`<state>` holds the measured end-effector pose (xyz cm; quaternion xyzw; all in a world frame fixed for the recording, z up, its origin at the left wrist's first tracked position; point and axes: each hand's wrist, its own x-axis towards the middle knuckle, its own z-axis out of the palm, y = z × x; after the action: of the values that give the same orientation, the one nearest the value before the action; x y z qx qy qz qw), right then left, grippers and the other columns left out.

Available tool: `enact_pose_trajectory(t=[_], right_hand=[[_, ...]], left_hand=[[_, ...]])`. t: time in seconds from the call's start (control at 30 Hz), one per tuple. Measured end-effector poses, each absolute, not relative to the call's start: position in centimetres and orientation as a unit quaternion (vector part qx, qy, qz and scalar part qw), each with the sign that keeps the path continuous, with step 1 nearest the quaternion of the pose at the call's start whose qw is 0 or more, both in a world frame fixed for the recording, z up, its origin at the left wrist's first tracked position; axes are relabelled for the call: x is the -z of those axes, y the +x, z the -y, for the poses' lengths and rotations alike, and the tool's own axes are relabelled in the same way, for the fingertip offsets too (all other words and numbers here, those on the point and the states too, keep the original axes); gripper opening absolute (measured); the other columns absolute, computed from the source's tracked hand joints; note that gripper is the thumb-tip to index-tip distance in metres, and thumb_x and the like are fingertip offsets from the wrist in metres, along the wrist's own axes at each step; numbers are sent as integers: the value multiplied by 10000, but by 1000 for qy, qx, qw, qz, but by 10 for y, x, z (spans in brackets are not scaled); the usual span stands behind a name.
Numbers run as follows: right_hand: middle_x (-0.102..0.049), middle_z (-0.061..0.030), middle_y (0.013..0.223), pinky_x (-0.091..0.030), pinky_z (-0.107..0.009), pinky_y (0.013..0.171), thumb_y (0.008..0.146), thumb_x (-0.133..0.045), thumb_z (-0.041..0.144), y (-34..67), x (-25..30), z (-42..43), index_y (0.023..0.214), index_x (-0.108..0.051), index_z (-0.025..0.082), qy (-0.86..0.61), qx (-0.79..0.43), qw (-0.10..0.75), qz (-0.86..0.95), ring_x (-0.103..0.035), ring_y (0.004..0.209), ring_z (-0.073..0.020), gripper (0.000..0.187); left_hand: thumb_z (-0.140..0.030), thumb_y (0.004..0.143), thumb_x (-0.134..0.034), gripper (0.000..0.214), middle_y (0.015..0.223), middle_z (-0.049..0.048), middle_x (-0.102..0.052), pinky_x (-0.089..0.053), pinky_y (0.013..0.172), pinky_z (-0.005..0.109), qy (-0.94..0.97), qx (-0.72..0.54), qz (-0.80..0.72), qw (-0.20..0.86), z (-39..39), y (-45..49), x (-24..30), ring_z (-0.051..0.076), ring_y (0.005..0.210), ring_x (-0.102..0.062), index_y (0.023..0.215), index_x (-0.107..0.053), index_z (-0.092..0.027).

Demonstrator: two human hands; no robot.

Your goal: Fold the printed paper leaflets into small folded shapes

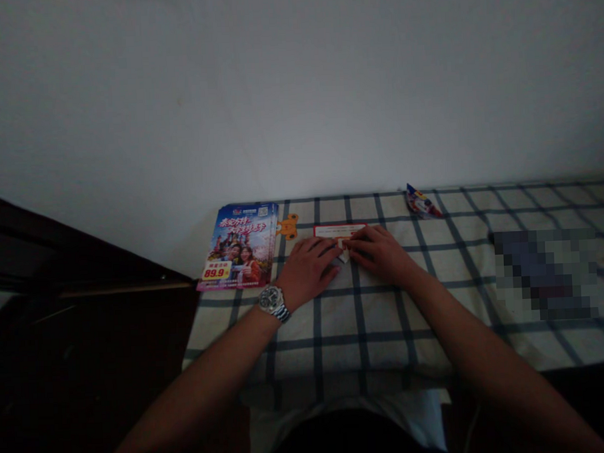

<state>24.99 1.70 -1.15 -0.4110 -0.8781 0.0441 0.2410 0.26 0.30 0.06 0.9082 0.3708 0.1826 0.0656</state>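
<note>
A small folded piece of paper (341, 241) with a red border lies on the checked tablecloth (366, 317). My left hand (308, 269), with a wristwatch (272, 301) on the wrist, rests on its left part, fingers bent and pressed down. On its right part is my right hand (378, 250), its fingertips pinched at the fold. The two hands meet at the paper's near edge, and much of the paper is hidden under them.
A stack of colourful flyers (239, 246) lies at the table's left edge, with a small orange paper shape (288, 226) beside it. A folded colourful paper boat (421, 202) stands at the back near the white wall. A blurred patch (547, 272) lies to the right.
</note>
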Motion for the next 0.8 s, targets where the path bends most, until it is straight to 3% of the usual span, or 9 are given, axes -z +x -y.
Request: enact_pose_trajectory(t=[0.17,0.37,0.8], right_hand=[[-659,-114,1188,-495,-506,968,981,-613,309,249,9,-14,1230,-730,264,-423,-38,242,872,-571,1103,-299,279],[-664,-115,1166,-510,-475,973,996,-586,297,248,9,-15,1223,-729,240,-411,-54,248,876,-603,1088,-280,274],[-696,-108,1131,-521,-482,970,1000,-584,292,247,9,-16,1208,-731,221,-404,-45,256,877,-614,1051,-280,264]], left_hand=[[-358,996,-566,411,1417,85,-585,-388,1116,534,911,-179,-366,58,-1,3,-1,304,1332,-475,1400,-577,-283],[-363,996,-571,432,1456,92,-559,-329,1210,500,917,-184,-347,66,-2,3,1,276,1387,-447,1407,-567,-233],[-399,995,-575,467,1492,63,-553,-360,1147,510,914,-168,-362,71,0,4,-1,293,1379,-459,1439,-535,-263]])
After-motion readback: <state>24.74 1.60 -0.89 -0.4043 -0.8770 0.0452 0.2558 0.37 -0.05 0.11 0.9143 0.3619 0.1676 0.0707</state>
